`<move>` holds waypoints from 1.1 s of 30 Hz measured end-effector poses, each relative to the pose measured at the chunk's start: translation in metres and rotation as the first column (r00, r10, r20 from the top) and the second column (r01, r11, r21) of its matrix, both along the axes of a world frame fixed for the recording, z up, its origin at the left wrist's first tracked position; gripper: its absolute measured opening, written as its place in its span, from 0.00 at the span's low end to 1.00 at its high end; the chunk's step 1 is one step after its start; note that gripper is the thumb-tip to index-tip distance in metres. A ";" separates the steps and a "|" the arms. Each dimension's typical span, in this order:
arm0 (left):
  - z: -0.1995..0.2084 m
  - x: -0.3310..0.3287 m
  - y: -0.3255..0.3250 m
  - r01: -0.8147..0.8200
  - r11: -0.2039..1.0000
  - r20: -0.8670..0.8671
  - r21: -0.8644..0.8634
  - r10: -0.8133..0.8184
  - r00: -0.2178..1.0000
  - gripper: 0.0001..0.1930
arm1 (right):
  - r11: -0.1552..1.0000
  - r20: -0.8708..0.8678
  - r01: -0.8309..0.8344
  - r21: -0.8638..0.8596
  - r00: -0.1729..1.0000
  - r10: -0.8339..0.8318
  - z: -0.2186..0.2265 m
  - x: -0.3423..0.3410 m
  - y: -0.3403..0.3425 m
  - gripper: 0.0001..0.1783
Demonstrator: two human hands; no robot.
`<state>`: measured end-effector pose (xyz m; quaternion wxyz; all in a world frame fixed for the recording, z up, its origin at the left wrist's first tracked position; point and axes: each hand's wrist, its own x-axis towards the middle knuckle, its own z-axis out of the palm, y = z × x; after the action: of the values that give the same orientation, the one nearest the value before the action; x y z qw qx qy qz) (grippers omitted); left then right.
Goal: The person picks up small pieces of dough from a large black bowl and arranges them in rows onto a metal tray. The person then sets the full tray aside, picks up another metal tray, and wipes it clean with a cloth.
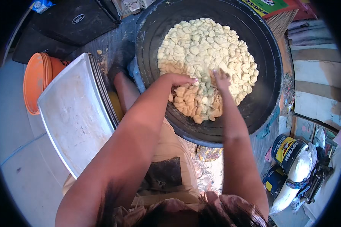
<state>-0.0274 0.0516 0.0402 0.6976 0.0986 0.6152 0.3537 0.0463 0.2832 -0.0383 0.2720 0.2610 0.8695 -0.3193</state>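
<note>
Wide round black tub (267,53), ringed inside, pale rounded lumps (206,45) heaped across its middle, many touching, near-side ones darker tan, perhaps only from shade

Left hand (178,78) and right hand (221,79) bare, as are both forearms (235,142). Pale pinkish, patterned top (235,200) at lower edge, crossed by loose hair strands (155,218). Beige lower garment (170,145); dark rectangular area (165,172) on it, patch or separate piece unclear.
</note>
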 end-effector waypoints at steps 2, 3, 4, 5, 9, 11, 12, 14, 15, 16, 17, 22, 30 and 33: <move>-0.001 0.004 -0.014 -0.221 0.973 -0.287 -0.066 0.193 0.938 0.41 | 0.958 0.013 0.180 0.224 0.982 -0.188 0.019 -0.014 -0.087 0.48; -0.034 -0.005 -0.020 -0.337 0.941 -0.498 -0.016 0.285 0.819 0.40 | 0.974 0.048 0.100 0.201 0.993 -0.112 0.031 -0.031 -0.115 0.48; -0.038 -0.003 -0.018 -0.329 0.944 -0.486 -0.011 0.282 0.827 0.40 | 0.991 0.041 0.061 0.123 0.997 -0.066 0.032 -0.021 -0.122 0.45; -0.034 -0.001 -0.017 -0.301 0.946 -0.651 -0.120 0.154 0.743 0.39 | 0.997 -0.041 -0.072 0.001 0.997 0.072 0.028 -0.002 -0.120 0.44; -0.022 -0.002 -0.027 -0.083 0.953 -0.605 -0.293 -0.117 0.788 0.46 | 0.741 -0.074 -0.595 -0.310 0.793 0.605 0.114 0.047 -0.112 0.50; -0.025 0.010 -0.026 0.069 0.961 -0.447 -0.266 -0.186 0.875 0.48 | 0.570 -0.136 -0.590 -0.572 0.753 0.644 0.116 0.040 -0.055 0.48; -0.026 0.014 -0.031 0.157 0.949 -0.315 -0.275 -0.243 0.918 0.50 | 0.630 0.171 -0.097 -0.770 0.921 0.351 0.143 0.034 -0.047 0.42; -0.020 0.018 -0.024 0.258 0.933 -0.177 -0.251 -0.306 0.936 0.52 | 0.869 0.256 0.166 -0.466 0.965 -0.047 0.107 0.035 0.012 0.41; -0.012 0.020 -0.006 0.293 0.956 -0.192 -0.017 -0.290 0.938 0.52 | 0.965 0.191 0.083 -0.250 0.981 -0.035 0.046 0.051 0.075 0.49; -0.006 0.022 0.016 0.321 0.917 -0.203 0.236 -0.276 0.939 0.52 | 0.994 0.226 -0.093 0.049 0.971 0.080 -0.020 0.086 0.111 0.52; -0.007 0.020 0.028 0.336 0.902 -0.213 0.271 -0.284 0.935 0.52 | 0.901 0.302 -0.291 0.320 0.933 0.194 -0.053 0.107 0.133 0.56; -0.025 0.008 -0.028 -0.074 0.909 -0.670 -0.411 -0.246 0.701 0.51 | 0.989 0.232 0.117 -0.092 0.968 -0.093 0.031 0.059 -0.104 0.54; -0.005 0.015 0.002 0.214 0.974 -0.260 -0.076 -0.226 0.939 0.47 | 0.929 0.114 0.306 -0.205 0.951 -0.288 -0.014 0.069 0.040 0.48; -0.036 0.016 -0.041 -0.245 0.949 -0.514 -0.198 0.112 0.850 0.48 | 0.915 0.248 -0.399 0.060 0.894 0.373 0.010 0.038 -0.081 0.47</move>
<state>-0.0109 0.0103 0.0039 0.4863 0.0373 0.8206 0.2978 0.0844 0.2024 -0.0285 0.4145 0.1328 0.8825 -0.1783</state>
